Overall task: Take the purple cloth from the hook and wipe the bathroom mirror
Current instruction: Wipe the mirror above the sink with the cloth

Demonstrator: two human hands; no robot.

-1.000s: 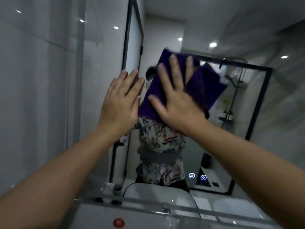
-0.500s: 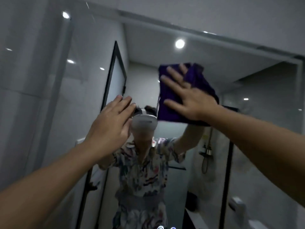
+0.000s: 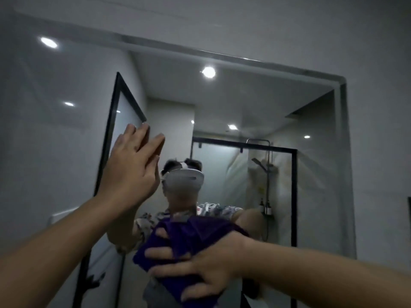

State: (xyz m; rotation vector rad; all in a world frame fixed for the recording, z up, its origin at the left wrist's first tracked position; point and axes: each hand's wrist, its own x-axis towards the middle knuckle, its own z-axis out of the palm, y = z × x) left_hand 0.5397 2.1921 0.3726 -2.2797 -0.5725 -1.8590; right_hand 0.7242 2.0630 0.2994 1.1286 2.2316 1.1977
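Right hand: spread wide, palm pressed flat onto the purple cloth, fingers splayed across it and pointing to the left. It does not clench the cloth; it pins it against the bathroom mirror. The cloth lies bunched under and above this hand, its folds rising past the knuckles and its lower edge showing below the palm.

Left hand: open, fingers straight and close together, held upright higher than and to the left of the right hand. It holds nothing. Whether the fingertips touch the glass cannot be told.

The two hands are well apart, and the cloth is only under the right one.

In the mirror, between and beyond the hands, a person's reflection wears a white headset and a patterned shirt. To the right of the right hand the reflection shows a black-framed shower enclosure with a shower head.
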